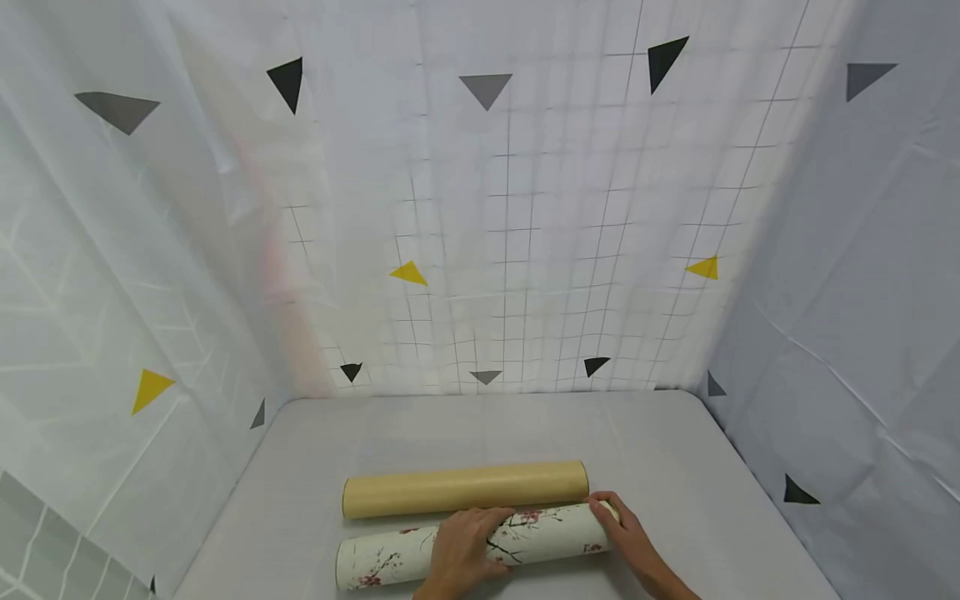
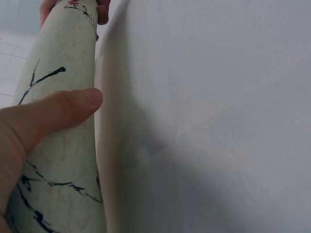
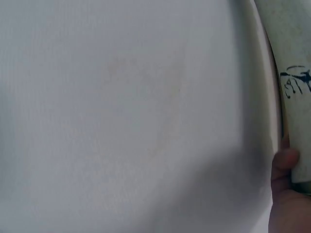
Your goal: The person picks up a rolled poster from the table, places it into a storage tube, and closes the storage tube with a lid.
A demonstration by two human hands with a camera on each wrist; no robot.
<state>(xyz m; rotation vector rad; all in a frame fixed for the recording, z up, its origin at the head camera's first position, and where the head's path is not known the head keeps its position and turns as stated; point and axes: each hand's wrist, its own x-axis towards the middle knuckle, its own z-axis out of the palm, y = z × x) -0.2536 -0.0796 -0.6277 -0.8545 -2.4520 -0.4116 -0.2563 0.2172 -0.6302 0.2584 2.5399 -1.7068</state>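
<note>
Down at the near edge of the table (image 1: 675, 433), just in front of the tan tube (image 1: 465, 489), lies the blossom-printed roll (image 1: 420, 554), the left hand (image 1: 461, 550) draped over its middle and the right hand (image 1: 626, 533) cupping its end (presumably steadying it).

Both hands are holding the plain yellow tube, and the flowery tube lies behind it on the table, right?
Not quite. In the head view both hands, left hand and right hand, hold the flowery tube. The plain yellow tube is the one lying untouched behind it on the table.
</note>
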